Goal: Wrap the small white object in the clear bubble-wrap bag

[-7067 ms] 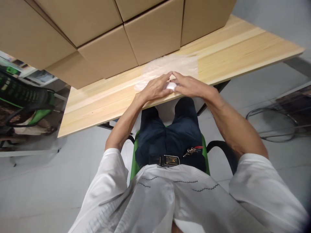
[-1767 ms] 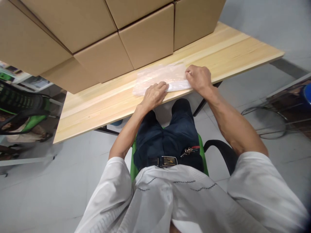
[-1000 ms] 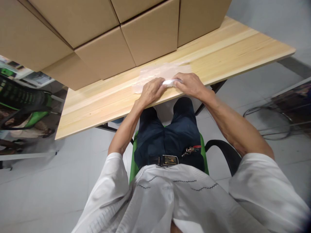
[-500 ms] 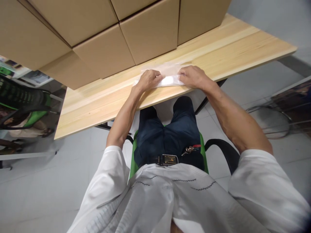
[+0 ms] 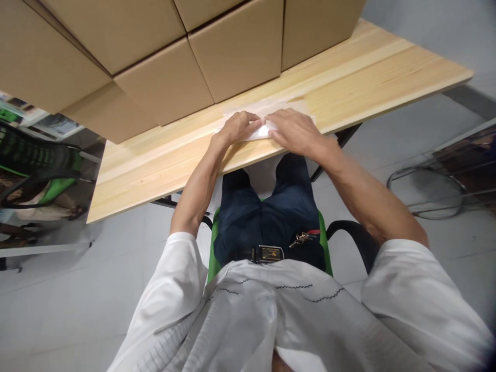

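Observation:
A thin, whitish, translucent sheet or bag [image 5: 258, 133] lies near the front edge of the wooden table [image 5: 155, 170], with a whiter folded strip along its near side. My left hand [image 5: 239, 127] has its fingers curled on the left part of this strip, thumb pointing right. My right hand [image 5: 291, 129] rests over the strip's right part with its fingers stretched toward my left hand. The fingertips of both hands are close together near the strip's middle. The right end of the strip is mostly hidden under my right hand.
Large cardboard boxes [image 5: 236, 51] stand stacked along the table's far side. A green and black chair [image 5: 58, 188] and part of a person are at the left. A round metal frame [image 5: 426, 192] is on the floor at the right. My chair's black armrest [image 5: 354, 237] shows beside me.
My right hand has moved left along the strip toward my left hand, and its fingers have opened out from a pinch. My left hand has hardly moved.

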### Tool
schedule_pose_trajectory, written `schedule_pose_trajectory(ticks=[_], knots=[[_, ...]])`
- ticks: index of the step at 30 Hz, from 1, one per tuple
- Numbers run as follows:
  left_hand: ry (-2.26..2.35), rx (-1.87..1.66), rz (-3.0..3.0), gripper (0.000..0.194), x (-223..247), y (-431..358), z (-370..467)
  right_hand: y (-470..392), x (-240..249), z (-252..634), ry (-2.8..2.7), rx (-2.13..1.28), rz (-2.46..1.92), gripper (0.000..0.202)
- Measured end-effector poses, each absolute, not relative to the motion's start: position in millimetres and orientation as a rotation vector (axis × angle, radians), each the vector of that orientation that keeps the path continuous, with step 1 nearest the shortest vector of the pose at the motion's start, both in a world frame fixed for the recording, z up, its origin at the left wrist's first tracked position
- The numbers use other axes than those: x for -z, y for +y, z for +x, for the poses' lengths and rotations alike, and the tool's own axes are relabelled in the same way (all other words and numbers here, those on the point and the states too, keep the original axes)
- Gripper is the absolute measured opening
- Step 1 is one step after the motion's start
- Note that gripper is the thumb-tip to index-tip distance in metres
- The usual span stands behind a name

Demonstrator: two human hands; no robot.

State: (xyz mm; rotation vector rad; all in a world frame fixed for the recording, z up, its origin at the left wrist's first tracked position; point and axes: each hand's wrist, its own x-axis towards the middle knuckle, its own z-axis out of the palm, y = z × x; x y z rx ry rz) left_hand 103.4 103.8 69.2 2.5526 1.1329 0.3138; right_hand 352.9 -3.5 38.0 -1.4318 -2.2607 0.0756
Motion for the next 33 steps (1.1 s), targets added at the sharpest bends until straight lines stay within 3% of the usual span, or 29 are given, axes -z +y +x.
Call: schedule_pose_trajectory(ticks=[13, 24, 30, 33], knots=[[1.376, -0.183, 2.592, 0.053, -64.6, 104.6, 103.7, 1.6, -7.1, 348.0, -2.242, -0.074, -1.283, 0.051], [1.559, -0.345, 2.480, 0.051, -60.0, 137.4, 12.9, -8.0, -20.9, 343.8, -2.293, -0.141, -1.365, 0.055], [1.690, -0.563, 2.471, 0.078, -70.1, 91.5, 5.2, -10.4, -22.0, 343.4, -2.290, -0.148, -1.387, 0.060], [1.551, -0.581, 2.541, 0.081, -79.4, 59.4, 23.4, -14.5, -25.2, 342.9, -2.282, -0.153, -1.382, 0.060]])
